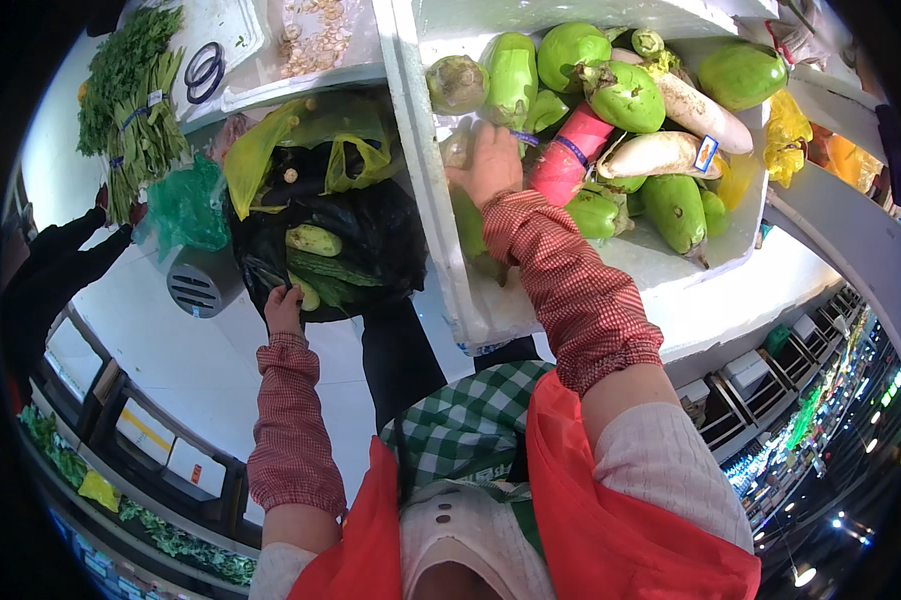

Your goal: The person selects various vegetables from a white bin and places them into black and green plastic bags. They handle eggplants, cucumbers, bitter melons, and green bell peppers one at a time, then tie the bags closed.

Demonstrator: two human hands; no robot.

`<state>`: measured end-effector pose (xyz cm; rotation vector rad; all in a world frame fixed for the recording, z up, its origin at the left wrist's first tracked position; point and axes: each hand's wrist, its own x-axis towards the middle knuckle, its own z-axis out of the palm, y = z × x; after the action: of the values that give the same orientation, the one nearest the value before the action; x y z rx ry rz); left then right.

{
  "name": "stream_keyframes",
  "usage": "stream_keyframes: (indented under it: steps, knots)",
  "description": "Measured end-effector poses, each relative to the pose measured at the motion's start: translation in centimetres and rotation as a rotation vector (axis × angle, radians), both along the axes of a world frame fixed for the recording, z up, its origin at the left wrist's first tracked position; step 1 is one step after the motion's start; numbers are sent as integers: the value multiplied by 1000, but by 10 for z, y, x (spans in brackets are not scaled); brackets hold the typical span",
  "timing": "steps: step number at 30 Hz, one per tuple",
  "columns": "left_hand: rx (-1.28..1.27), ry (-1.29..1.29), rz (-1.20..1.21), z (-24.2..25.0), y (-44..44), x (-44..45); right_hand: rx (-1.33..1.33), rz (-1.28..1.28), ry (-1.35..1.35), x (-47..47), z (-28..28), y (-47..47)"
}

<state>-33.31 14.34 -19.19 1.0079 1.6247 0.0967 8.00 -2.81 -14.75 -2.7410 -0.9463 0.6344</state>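
Note:
With my left hand (284, 306) I pinch the rim of a black plastic bag (375, 225), which holds a pale green cucumber-like vegetable (314, 240) and dark green ridged gourds (330, 270). My right hand (495, 165) reaches into a white foam box (439, 225), at its left side, over pale round and green vegetables; whether it grips one is hidden. Around it in the box lie green gourds or eggplants (627, 97), white radishes (657, 155) and a pink-red wrapped bundle (570, 154) with a blue band.
Yellow plastic bags (263, 150) with dark eggplants lie behind the black bag. A green plastic bag (188, 202) hangs left, above a grey round bin (204, 281). Bundled leafy greens (147, 127) lie upper left, near another person's dark sleeves (83, 247). A tray of small mushrooms (314, 37) stands behind.

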Motion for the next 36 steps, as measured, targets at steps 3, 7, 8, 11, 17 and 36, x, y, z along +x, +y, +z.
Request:
stream_keyframes:
  steps: [3, 7, 8, 11, 17, 36]
  knots:
    - [14, 12, -27, -5, 0, 2, -83, 11, -5, -1, -2, 6]
    - [14, 42, -39, -8, 1, 0, -86, -16, 84, 0, -4, 12]
    - [34, 40, -74, -9, 1, -2, -41, -46, 98, 2, 0, 9]
    - [9, -49, 22, -11, 1, -10, 247, -138, 137, 9, 28, -18]
    - [12, 33, -59, -18, -3, -19, 831, -536, 730, 33, 129, -76]
    - [73, -152, -43, 2, 13, -35, 1305, -1152, 1717, -21, 189, -38]
